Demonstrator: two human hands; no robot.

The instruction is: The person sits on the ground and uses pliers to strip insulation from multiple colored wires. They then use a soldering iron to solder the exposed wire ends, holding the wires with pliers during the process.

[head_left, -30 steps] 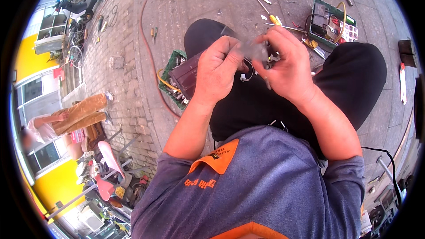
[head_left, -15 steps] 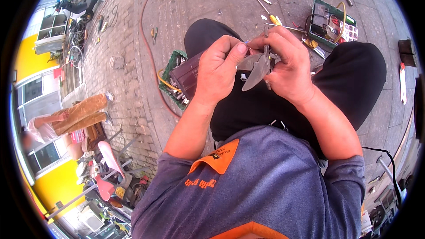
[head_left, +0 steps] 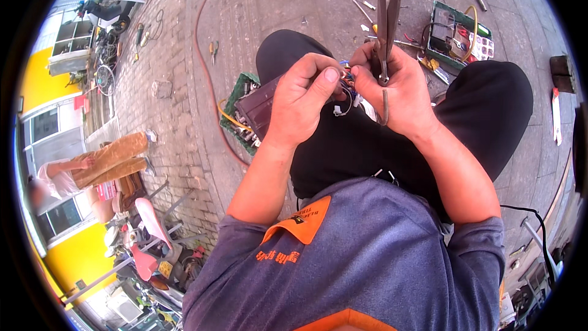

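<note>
My right hand [head_left: 407, 101] is closed around a pair of scissors [head_left: 382, 30]. Their dark blades point away from me, slightly apart, and a curved handle sticks out below the palm. My left hand [head_left: 299, 104] is closed in a pinch at a bundle of thin coloured wires [head_left: 350, 83] above my lap. The fingertips of both hands come close together at these wires; my right thumb and forefinger reach them too. A small white connector [head_left: 337, 110] hangs under the bundle. Beside my left wrist rests a dark brown box [head_left: 254, 110], partly covered by that hand.
A green crate [head_left: 231, 125] with metal parts stands left of my knee. Ahead on the right is a green toolbox [head_left: 436, 9] with a yellow hose. Screwdrivers and small tools lie on the paving. A red hose [head_left: 197, 37] runs along the left, where a person [head_left: 104, 162] stands.
The scissors have swung round in my right hand, from blades pointing toward me to blades pointing away. The wire bundle shows more now. My left hand has barely moved.
</note>
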